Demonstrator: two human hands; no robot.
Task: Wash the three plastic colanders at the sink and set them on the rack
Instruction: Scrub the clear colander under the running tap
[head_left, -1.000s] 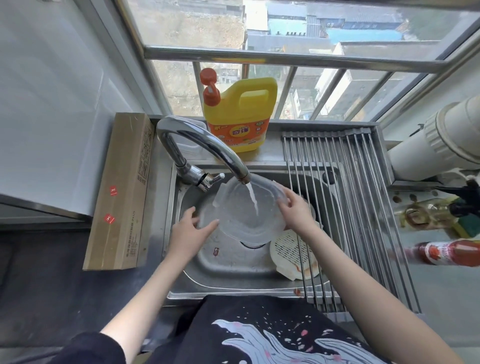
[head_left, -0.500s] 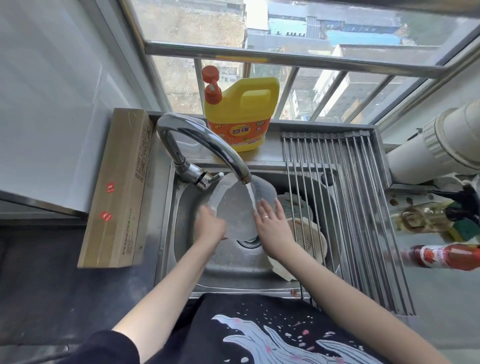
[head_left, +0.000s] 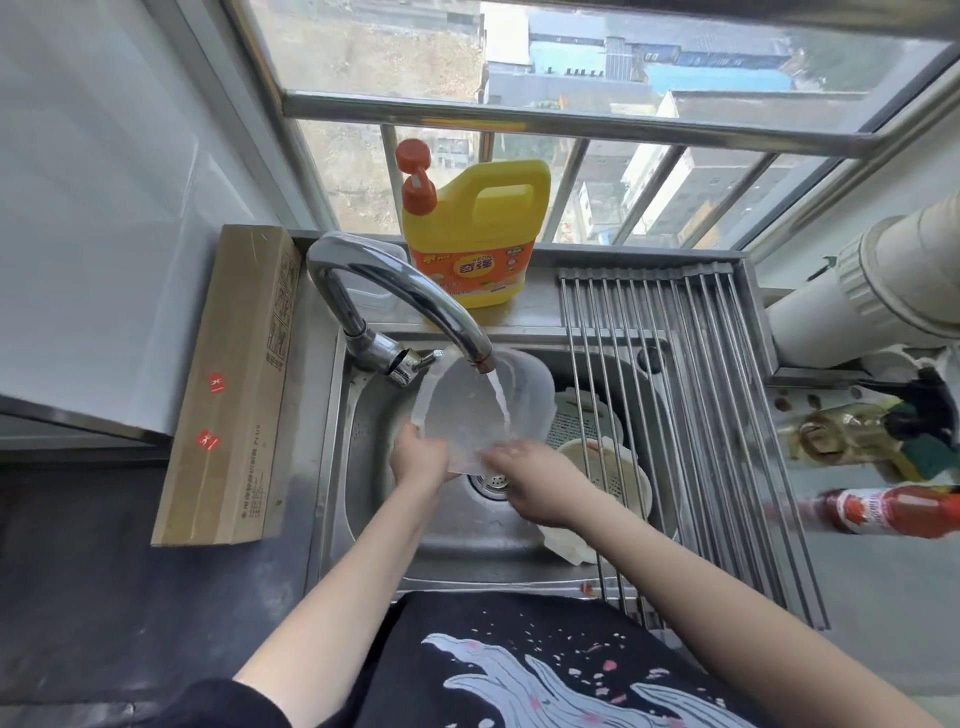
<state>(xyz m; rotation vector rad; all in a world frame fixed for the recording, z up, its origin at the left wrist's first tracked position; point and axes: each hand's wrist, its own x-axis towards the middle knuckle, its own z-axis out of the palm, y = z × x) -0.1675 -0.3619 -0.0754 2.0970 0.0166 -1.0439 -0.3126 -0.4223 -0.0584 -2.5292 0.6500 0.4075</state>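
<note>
A translucent white plastic colander (head_left: 467, 405) stands tilted on edge in the steel sink (head_left: 363, 499), under the running faucet (head_left: 400, 301). My left hand (head_left: 418, 457) grips its lower left rim. My right hand (head_left: 535, 480) rests against its lower right side, fingers blurred. Two more colanders lie in the right of the sink under the rack bars: a pale green one (head_left: 582, 421) and a cream one (head_left: 608, 467). The roll-up steel rack (head_left: 727, 415) spans the sink's right side and holds nothing.
A yellow detergent jug (head_left: 478, 244) stands on the ledge behind the faucet. A long cardboard box (head_left: 234, 389) lies left of the sink. Bottles (head_left: 883, 512) and a white pipe (head_left: 872, 291) sit to the right. The drain (head_left: 491, 480) shows between my hands.
The colander has been tipped from lying face-up to standing on edge under the water. Both hands slid down to its lower rim, the right one moving left and toward me.
</note>
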